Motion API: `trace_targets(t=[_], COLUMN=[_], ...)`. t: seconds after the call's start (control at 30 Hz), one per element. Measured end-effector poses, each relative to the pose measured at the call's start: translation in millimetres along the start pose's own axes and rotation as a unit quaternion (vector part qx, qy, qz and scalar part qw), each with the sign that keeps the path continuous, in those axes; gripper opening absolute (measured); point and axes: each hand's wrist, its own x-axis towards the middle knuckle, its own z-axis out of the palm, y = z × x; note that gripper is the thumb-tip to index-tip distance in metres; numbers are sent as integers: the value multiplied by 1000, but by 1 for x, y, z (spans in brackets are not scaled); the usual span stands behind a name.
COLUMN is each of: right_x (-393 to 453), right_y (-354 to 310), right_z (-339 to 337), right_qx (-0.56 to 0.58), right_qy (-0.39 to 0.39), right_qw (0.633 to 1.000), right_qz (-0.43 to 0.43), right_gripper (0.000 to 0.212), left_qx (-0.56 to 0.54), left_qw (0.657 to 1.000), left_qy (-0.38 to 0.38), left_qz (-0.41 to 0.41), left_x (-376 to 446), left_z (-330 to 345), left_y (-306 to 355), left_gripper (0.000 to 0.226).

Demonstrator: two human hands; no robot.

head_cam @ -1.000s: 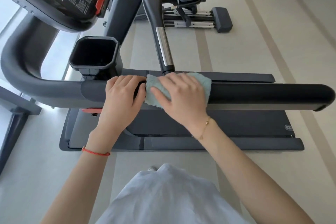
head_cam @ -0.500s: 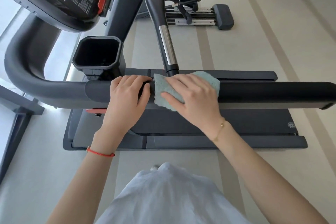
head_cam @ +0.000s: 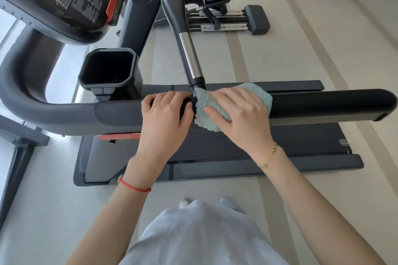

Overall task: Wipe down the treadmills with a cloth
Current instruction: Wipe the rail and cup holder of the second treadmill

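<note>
Right now the right hand [head_cam: 241, 118] lies on a pale blue-green terry cloth [head_cam: 206, 112], pressing it onto the black padded handrail [head_cam: 323, 103] of the treadmill; its fingers are spread and only gently bent over the rail's curve, the thumb lying along the near side of the cloth, so the palm can bear down. That flat hold suits rubbing along a round bar, I judge, since it keeps a broad patch of fabric in contact. The cloth sits where the chrome-and-grey pulse grip [head_cam: 190, 58] comes down to meet the rail, its left edge touching the base of that grip. Just left of it, the left hand [head_cam: 165, 118] grips the same handrail with fingers curled over the far side, probably to steady the body while leaning in. Left and far of both hands stands the black cup holder [head_cam: 109, 70], and beyond it the console [head_cam: 64, 0] with a green button. Below the rail lies the treadmill deck [head_cam: 301, 135]. Most of the rail to the right appears not yet covered, so a stroke rightward seems the likely need
</note>
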Motion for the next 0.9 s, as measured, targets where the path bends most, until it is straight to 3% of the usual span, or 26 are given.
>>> trace_targets(t=[0.07,0.27,0.33,0.5,0.7,0.9], right_x=[-13,-32,-32,-63,-79,-101], right_y=[25,116,115,149,262,279], right_z=[-15,-52,-50,-66,-115,-123], right_qx=[7,-83,-89,8,-51,49], right_qy=[-16,20,21,-25,10,-14], right_qw=[1000,988,989,1000,994,992], right_qz=[-2,128,117,-16,97,118], right_gripper=[39,46,43,38,40,35], left_qx=[-8,-22,-26,-15,-12,-4], left_qw=[1000,999,999,999,999,998], left_qy=[-9,-30,-34,-37,-37,-57], left_qz=[0,18,25,14,14,20], left_x=[1,8,12,21,33,46], left_z=[4,25,35,63,95,126], left_y=[9,51,72,131,198,257], left_gripper=[30,30,30,31,34,37])
